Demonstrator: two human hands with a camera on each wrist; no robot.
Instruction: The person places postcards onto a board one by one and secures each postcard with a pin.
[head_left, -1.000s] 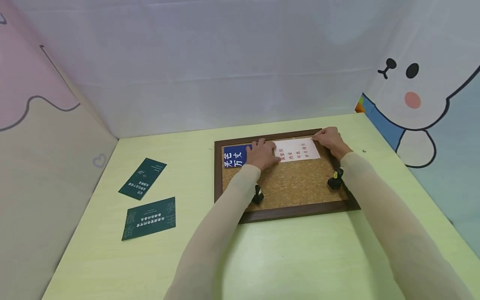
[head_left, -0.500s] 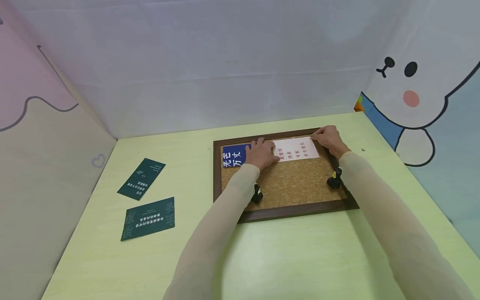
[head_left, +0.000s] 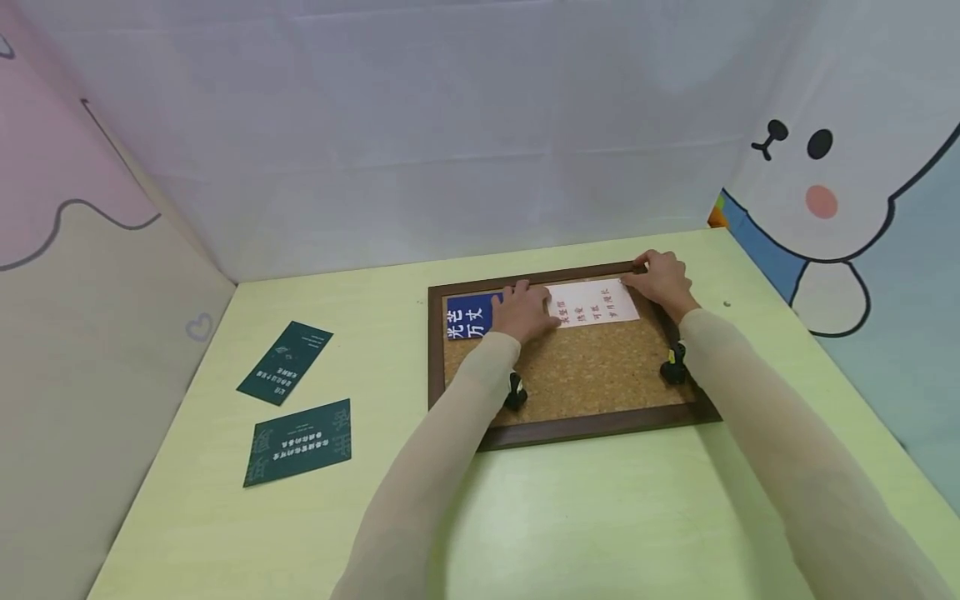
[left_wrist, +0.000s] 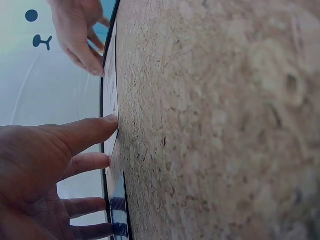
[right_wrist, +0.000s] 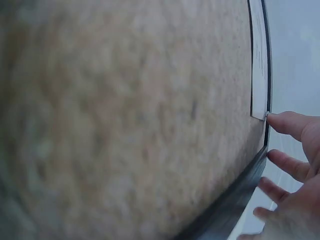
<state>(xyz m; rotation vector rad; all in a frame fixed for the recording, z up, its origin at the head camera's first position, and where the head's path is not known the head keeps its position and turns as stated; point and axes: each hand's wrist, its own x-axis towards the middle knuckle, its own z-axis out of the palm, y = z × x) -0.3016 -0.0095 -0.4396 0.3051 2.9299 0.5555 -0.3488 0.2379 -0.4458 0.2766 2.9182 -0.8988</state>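
A cork board (head_left: 592, 375) with a dark brown frame (head_left: 600, 422) lies on the table. Along its far side are a white card (head_left: 592, 296) with red writing and, left of it, a blue card (head_left: 460, 317) with white characters. My left hand (head_left: 521, 312) rests with spread fingers across the gap between them, its thumb on the white card's left end in the left wrist view. At the white card's far right corner, the thumb of my right hand (head_left: 663, 279) presses down. The right hand's other fingers are spread over the frame, as the right wrist view shows.
Two dark green cards lie on the table left of the board, a slanted upper card (head_left: 285, 363) and a lower card (head_left: 297, 442). A pale curtain (head_left: 450, 150) hangs behind the table, and a cartoon-printed curtain (head_left: 847, 250) is on the right.
The right hand's fingers have opened from a pinch at the white card's corner and spread onto the frame, the thumb staying at the corner. The left hand keeps its place.
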